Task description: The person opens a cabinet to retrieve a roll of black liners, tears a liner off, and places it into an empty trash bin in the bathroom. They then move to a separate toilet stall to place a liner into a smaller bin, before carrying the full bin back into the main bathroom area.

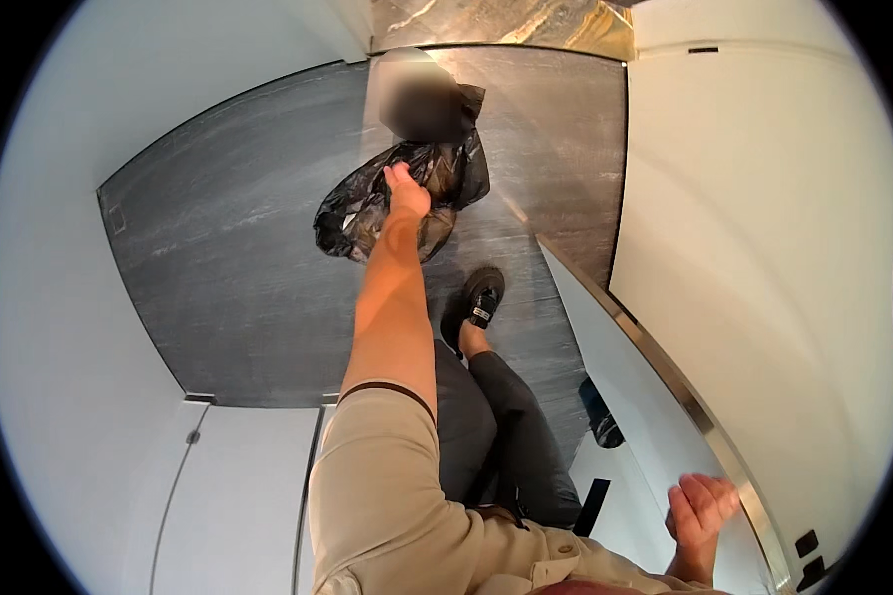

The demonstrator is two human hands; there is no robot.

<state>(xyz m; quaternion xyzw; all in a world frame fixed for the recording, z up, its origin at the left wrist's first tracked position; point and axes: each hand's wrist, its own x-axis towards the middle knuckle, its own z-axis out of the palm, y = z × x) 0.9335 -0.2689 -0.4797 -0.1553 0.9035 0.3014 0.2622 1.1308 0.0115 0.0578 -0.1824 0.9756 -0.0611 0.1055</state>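
My left arm stretches forward, and my left hand (409,195) is over a black plastic bag (439,171) with visible contents. Two fingers point away from me across the plastic. Whether they pinch it cannot be seen. The thin plastic shows brownish and pale contents, and a blurred patch covers the area at its far end. At the lower right my right hand (703,509) is curled up, its fingers against or very near the metal-edged side of a pale door panel (640,394). Nothing shows inside that hand.
Grey stone-look flooring (253,245) spreads around the bag. My black shoe (482,297) stands just nearer than it. White walls (751,223) rise on both sides, with pale cabinet doors (238,491) at lower left. A marbled panel (498,22) lies beyond. A dark object (601,416) shows beside the door.
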